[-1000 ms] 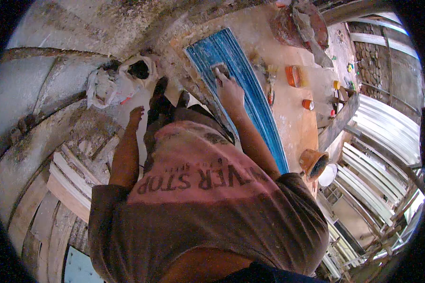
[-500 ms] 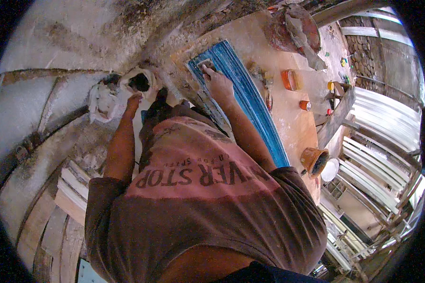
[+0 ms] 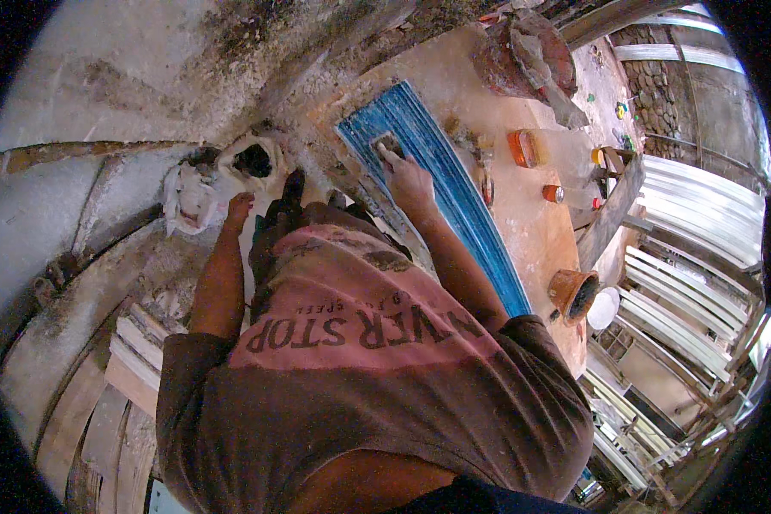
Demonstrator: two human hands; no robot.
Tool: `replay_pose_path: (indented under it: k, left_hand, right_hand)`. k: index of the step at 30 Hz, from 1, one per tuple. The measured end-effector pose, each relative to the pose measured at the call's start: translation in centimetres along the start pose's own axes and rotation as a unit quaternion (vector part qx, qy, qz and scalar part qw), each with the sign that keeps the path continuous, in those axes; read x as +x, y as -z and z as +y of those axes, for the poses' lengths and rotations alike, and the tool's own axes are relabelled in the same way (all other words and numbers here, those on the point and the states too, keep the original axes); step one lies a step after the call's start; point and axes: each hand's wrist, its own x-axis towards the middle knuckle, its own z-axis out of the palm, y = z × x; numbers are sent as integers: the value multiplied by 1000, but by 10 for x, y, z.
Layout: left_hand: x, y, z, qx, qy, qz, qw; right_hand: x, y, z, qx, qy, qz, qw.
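Note:
A long blue ribbed moulding form (image 3: 454,193) lies slantwise on a board, its grooves streaked with pale residue. My right hand (image 3: 409,182) is over its far part, fingers closed on a small dark pad with a pale edge (image 3: 385,144) pressed against the ribs. The pad's exact kind is unclear. My left hand (image 3: 241,206) hangs beside my body, fingers curled, with nothing visible in them. Just beyond it stands an open whitish sack (image 3: 253,160) with a dark inside, and a crumpled white bag (image 3: 188,201) lies to its left.
The wooden board (image 3: 522,248) carries a bottle of orange liquid (image 3: 527,148), a second clear bottle with a red cap (image 3: 578,195) and a brown pot (image 3: 572,295). A large reddish tub (image 3: 522,60) sits at the far end. Pale planks (image 3: 137,347) are stacked at left.
My right hand and the pad have slid along the blue form, toward the right and slightly nearer. My left hand has dropped a little, away from the sack.

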Motion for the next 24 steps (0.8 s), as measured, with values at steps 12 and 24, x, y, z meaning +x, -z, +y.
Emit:
replay_pose_path:
  k: [12, 24]
  left_hand:
    - [-28, -1, 5, 5, -42, 20, 999]
    - [-16, 15, 17, -36, -8, -34, 999]
  right_hand:
    - [38, -9, -21, -35, 16, 1, 999]
    - [62, 33, 81, -134, -39, 32, 990]
